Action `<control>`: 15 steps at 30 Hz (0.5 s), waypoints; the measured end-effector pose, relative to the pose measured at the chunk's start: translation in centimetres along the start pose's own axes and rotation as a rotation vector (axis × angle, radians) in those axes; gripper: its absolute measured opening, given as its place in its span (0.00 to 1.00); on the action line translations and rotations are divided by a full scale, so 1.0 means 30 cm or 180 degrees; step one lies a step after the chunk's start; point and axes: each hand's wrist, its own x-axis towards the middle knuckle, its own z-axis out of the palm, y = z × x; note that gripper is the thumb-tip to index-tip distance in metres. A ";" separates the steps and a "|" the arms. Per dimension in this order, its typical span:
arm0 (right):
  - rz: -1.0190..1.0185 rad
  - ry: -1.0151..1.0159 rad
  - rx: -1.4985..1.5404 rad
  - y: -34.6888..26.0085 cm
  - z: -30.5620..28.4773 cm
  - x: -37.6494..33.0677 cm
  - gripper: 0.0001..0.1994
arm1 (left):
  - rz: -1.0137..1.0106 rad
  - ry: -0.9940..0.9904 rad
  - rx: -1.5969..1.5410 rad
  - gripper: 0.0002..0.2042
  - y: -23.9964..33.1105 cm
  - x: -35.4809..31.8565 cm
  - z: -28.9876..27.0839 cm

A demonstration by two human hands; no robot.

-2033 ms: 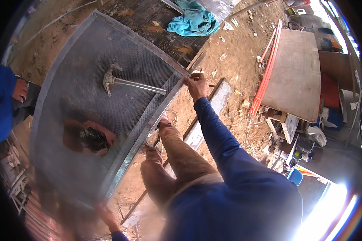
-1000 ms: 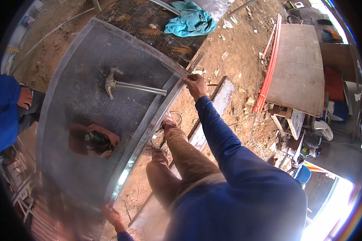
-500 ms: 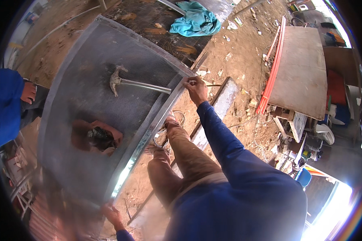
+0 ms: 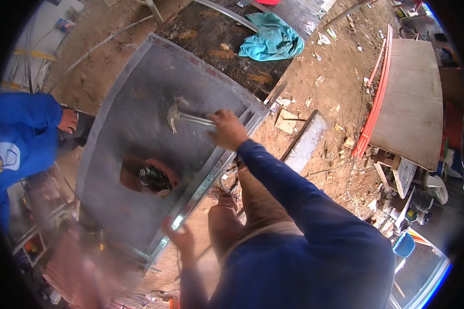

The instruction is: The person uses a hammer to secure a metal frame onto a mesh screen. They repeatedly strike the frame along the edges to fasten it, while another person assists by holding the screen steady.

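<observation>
A large dark mesh panel in a metal frame (image 4: pixel 122 74) lies in front of me. On its mesh rests the head of a claw hammer (image 4: pixel 173 119). My right hand (image 4: pixel 229 130) is closed around the end of the hammer's handle, above the panel's near side. Down along the same side, my left hand (image 4: pixel 180 238) is at the bright metal edge, with thumb and fingers apart and slightly blurred. A reddish-brown patch with something dark and glossy (image 4: pixel 152 176) shows within the mesh; I cannot tell whether it lies on it or under it.
At the left stands another person in a blue sleeve, a hand (image 4: pixel 68 121) hanging beside the panel. A teal cloth (image 4: pixel 272 37) lies on a dark board beyond. Orange pipes (image 4: pixel 372 98) lean along a brown sheet (image 4: pixel 410 98) at the right. A plank (image 4: pixel 308 144) lies on the dirt.
My right hand has left the frame's far right corner and taken hold of the hammer's handle. My left hand has moved up along the near edge from the lower corner.
</observation>
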 end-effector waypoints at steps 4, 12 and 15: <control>0.0371 -0.0747 -0.0267 0.033 0.195 0.143 0.22 | 0.0330 -0.0917 -0.0610 0.22 0.435 0.217 0.284; 0.0576 -0.0908 0.1448 0.047 -0.298 -0.017 0.20 | 0.0992 -0.1394 -0.1202 0.27 0.734 0.554 0.725; 0.1071 -0.0356 0.1788 0.195 -0.462 -0.206 0.23 | 0.1725 -0.1201 -0.0784 0.20 0.846 0.707 0.821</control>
